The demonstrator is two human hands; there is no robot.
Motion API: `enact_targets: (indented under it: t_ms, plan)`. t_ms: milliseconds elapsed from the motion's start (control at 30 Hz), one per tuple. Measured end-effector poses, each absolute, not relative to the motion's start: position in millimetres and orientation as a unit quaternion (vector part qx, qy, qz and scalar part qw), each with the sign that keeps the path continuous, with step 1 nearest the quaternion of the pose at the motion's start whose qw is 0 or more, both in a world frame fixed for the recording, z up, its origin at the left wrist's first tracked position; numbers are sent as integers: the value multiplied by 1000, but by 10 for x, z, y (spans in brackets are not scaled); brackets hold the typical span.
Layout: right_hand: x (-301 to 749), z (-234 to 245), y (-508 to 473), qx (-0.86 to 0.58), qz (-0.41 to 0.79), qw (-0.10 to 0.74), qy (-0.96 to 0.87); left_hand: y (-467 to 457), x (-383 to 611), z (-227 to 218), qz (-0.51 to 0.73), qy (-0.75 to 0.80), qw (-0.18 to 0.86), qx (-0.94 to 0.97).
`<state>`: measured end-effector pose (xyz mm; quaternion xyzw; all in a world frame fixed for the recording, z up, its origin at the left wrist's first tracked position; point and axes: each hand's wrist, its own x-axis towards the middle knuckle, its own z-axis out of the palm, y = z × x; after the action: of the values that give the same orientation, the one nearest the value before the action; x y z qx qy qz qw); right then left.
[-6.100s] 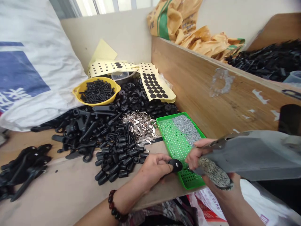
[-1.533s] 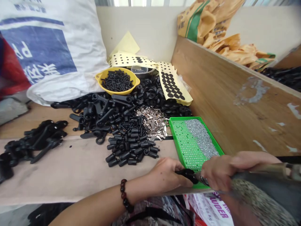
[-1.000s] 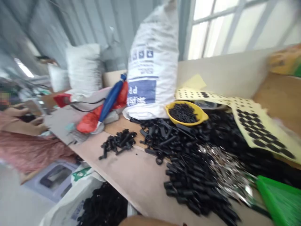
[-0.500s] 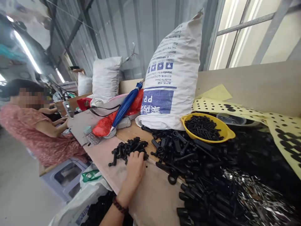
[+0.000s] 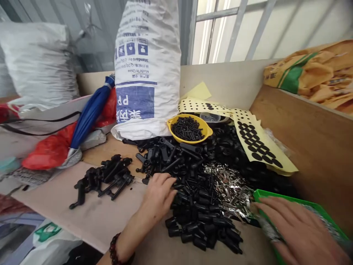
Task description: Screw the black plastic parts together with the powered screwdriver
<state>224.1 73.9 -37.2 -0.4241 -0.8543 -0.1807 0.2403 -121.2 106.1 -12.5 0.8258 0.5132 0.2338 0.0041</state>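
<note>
My left hand [image 5: 158,193] rests on the bench at the left edge of a heap of small black plastic cylinders [image 5: 204,217], fingers curled onto the pieces; whether it grips one is hidden. My right hand [image 5: 295,226] lies flat with fingers stretched over the near end of a green perforated tray [image 5: 259,194]. Between the hands lies a pile of small shiny metal clips [image 5: 228,184]. A separate small heap of black lever parts [image 5: 103,176] sits to the left of my left hand.
A larger heap of black levers [image 5: 165,154] reaches back to a yellow bowl of black screws [image 5: 189,129]. Yellow sheets with black round stickers [image 5: 253,143] lean on a wooden divider [image 5: 309,140]. A white sack [image 5: 146,70], a blue umbrella [image 5: 88,114] and a red bag stand behind.
The view swung from the bench up and left, then back right. My left hand went from the small lever heap at left to the cylinder heap. My right hand came back into view over the green tray.
</note>
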Motion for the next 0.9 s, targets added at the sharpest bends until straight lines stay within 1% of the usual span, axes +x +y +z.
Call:
enact_targets:
  t_ms: [33, 133, 300, 400, 567, 667, 733, 900]
  plan:
    - [2190, -388, 781, -404, -189, 219, -868, 1073, -1105, -104, 228, 495, 30, 838]
    - [2008, -447, 881, -412, -162, 205, -873, 1125, -851, -44, 190, 471, 76, 858]
    - [1778, -541, 963, -475, -84, 169, -859, 1237, -646, -5, 150, 442, 101, 879]
    - [1702, -576, 1015, -480, -79, 152, -861, 1287, -583, -13, 147, 432, 115, 883]
    - [1617, -627, 1136, -470, -61, 149, -868, 1340, -520, -50, 151, 423, 139, 882]
    - [1601, -656, 1204, -466, -28, 170, -868, 1362, -494, -59, 158, 418, 153, 882]
    - [1617, -664, 1240, -475, 10, 199, -857, 1379, -459, -43, 153, 417, 160, 881]
    - [1731, -623, 1332, -538, 148, 308, -770, 1447, -234, 46, 88, 428, 170, 883]
